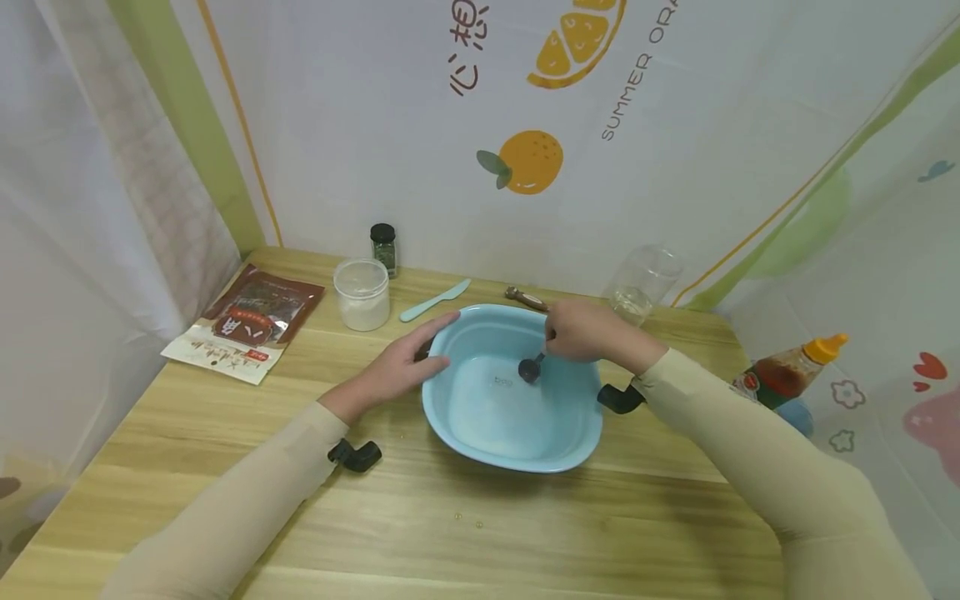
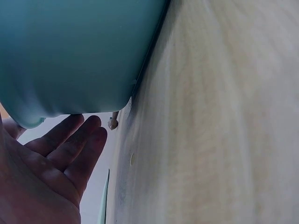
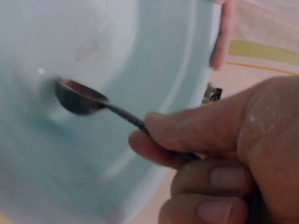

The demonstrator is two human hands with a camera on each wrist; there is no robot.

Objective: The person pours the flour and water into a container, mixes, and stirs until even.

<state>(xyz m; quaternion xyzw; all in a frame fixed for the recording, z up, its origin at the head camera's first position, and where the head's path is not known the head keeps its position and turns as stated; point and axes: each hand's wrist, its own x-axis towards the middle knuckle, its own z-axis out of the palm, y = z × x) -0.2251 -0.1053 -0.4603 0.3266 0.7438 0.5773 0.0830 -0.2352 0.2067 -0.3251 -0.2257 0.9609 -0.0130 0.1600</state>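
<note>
A light blue plastic basin (image 1: pixel 517 454) stands on the table, with small lettering on its pale floor. My left hand (image 1: pixel 401 362) holds its left rim, thumb over the edge; in the left wrist view the fingers (image 2: pixel 77 144) lie against the outer wall, below the lip. Inside the basin is a dark, deep-bowled spoon (image 3: pixel 79 98). Its thin handle is pinched between the thumb and forefinger of my right hand (image 1: pixel 588 333), which reaches over the far right rim. In the right wrist view the remaining fingers curl in beneath the handle.
Behind the basin are a jar of white powder (image 1: pixel 362 296), a dark-capped spice jar (image 1: pixel 384 250), a pale green knife (image 1: pixel 437 301) and a brown-handled utensil (image 1: pixel 527 297). A spice packet (image 1: pixel 251 321) lies left; a clear container (image 1: pixel 645 283) and sauce bottle (image 1: pixel 787 372) are right.
</note>
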